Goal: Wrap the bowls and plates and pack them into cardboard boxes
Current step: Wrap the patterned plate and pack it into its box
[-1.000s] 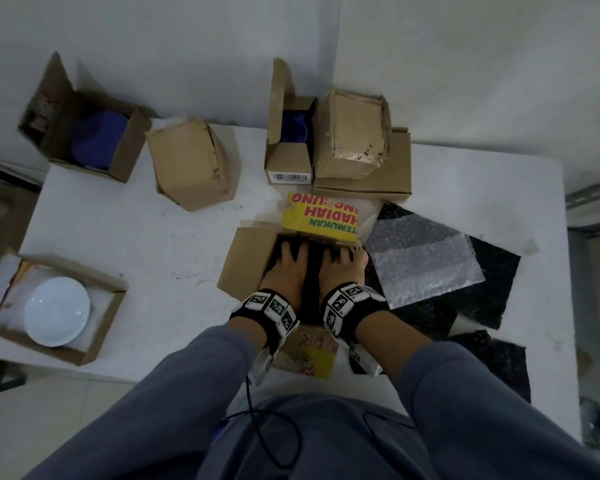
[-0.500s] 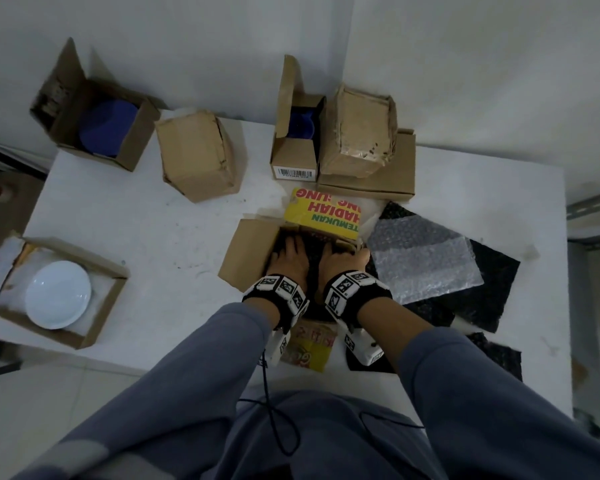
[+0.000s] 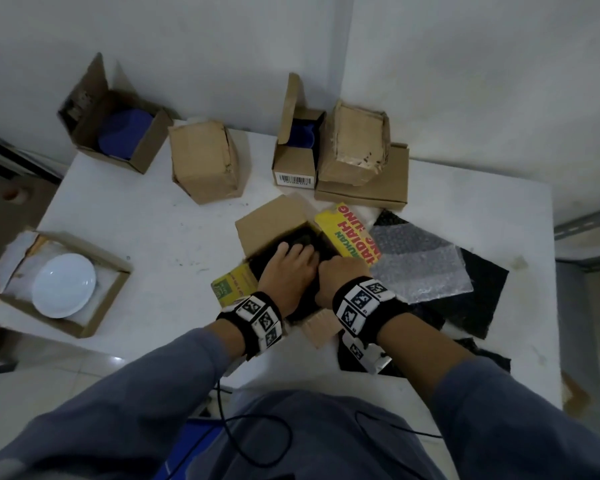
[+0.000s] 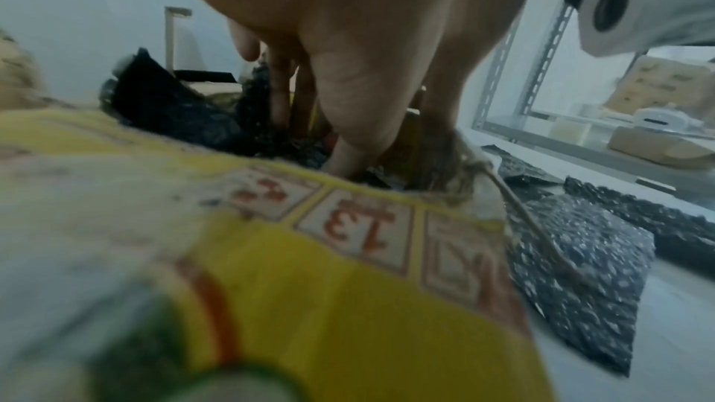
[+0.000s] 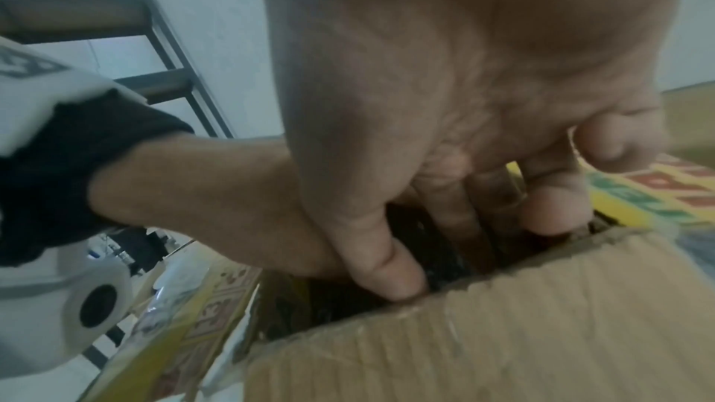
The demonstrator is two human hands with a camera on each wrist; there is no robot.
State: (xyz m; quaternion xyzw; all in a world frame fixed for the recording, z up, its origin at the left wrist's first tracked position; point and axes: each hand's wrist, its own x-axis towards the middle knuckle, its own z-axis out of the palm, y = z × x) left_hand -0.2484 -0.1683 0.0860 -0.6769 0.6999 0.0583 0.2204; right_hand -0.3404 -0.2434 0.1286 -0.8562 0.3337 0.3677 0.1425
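Observation:
An open cardboard box (image 3: pixel 271 223) with yellow printed flaps (image 3: pixel 354 237) stands in the middle of the white table (image 3: pixel 153 237). Inside it lies a bundle in black bubble wrap (image 3: pixel 302 239). My left hand (image 3: pixel 291 265) lies flat on the bundle, fingers stretched down onto it (image 4: pixel 278 97). Close beside it on the right, my right hand (image 3: pixel 340 268) reaches into the box, fingers (image 5: pixel 456 210) pointing down along the bundle (image 5: pixel 445 259), thumb just inside the near wall (image 5: pixel 503 332). What the wrap covers is hidden.
A white bowl (image 3: pixel 63 285) sits in an open box at the left edge. Along the back stand a box with a blue dish (image 3: pixel 123 136), a closed box (image 3: pixel 205 161), a narrow open box (image 3: pixel 295 168) and stacked boxes (image 3: pixel 355 147). Clear (image 3: pixel 416 265) and black bubble wrap (image 3: pixel 478 292) lie on the right.
The box has turned clockwise under my hands, so its far yellow flap now points right. Both hands stay inside it on the black bundle.

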